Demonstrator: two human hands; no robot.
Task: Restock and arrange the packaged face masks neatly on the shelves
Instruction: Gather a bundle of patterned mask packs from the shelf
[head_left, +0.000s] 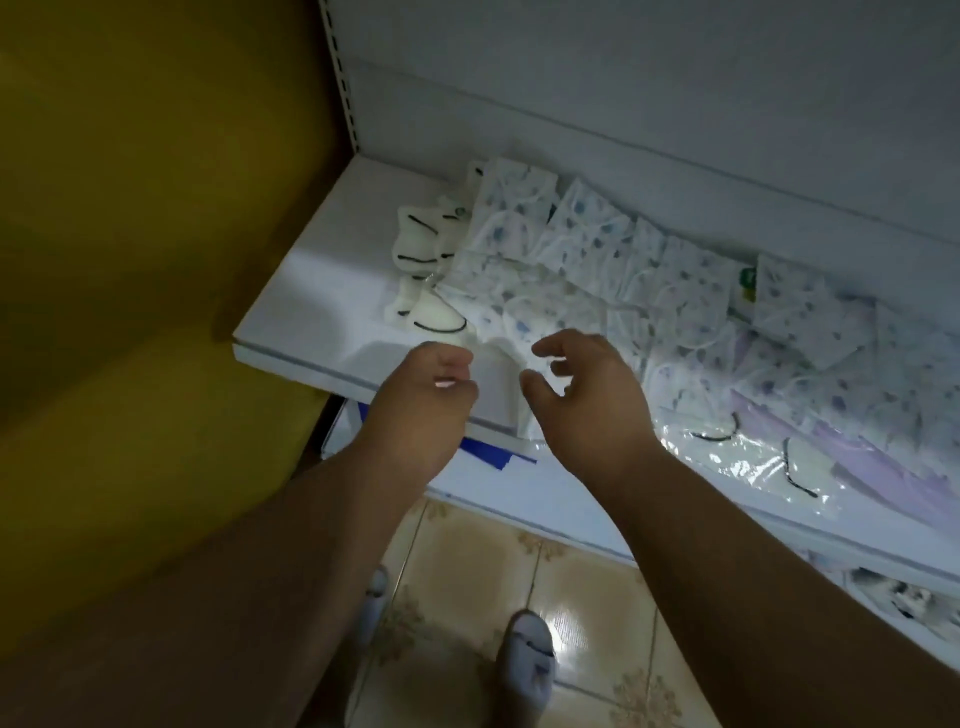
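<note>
A white shelf (332, 291) carries a row of packaged face masks. Blue-patterned packets (587, 244) overlap along the back, and cream masks with black ear loops (421, 244) lie at the left end. A flat white packet (493, 389) lies on the front edge between my hands. My left hand (426, 400) is at that packet's left edge with its fingers curled; the frame does not show whether it pinches the packet. Over the packet's right edge my right hand (592, 400) hovers, fingers spread and loosely bent, holding nothing.
Clear bags with lilac and cream masks (810, 457) overhang the shelf front at the right. A lower shelf (498, 483) holds a blue-and-white box (493, 452). A yellow wall (156, 260) stands to the left. Below are a tiled floor (587, 587) and my feet.
</note>
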